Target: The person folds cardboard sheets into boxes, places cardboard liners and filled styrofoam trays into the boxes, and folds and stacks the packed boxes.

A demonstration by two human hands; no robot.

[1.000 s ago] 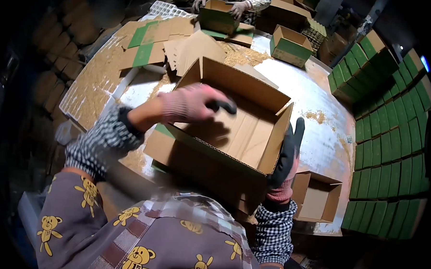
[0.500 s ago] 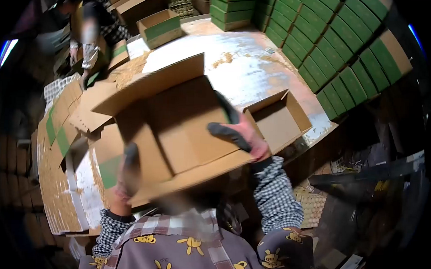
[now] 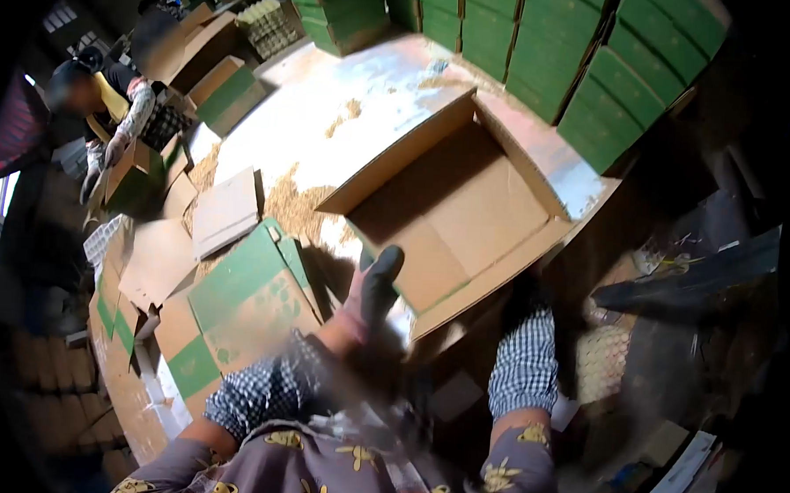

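Observation:
An open cardboard box [image 3: 466,223] sits tilted in view at the right side of the worktable, its bare brown inside facing me. My left hand [image 3: 371,289], in a pink and dark grey glove, holds the box's left wall near the front corner, thumb upright on the wall and the other fingers hidden. My right hand [image 3: 527,298] is in dark shadow below the box's near wall; its fingers cannot be made out. Flattened green and brown cardboard pieces [image 3: 243,284] lie to the left of my left hand.
Green boxes [image 3: 562,51] stand stacked along the far right. A co-worker [image 3: 110,102] bends over a green and brown box [image 3: 138,178] at the left. Another open box [image 3: 229,98] stands at the back of the worktable [image 3: 276,136]. Egg trays [image 3: 601,361] are below right.
The held box has moved right and away from me, where a smaller-looking open box stood; that one is no longer seen separately. My right hand has dropped below the wall. The view has shifted.

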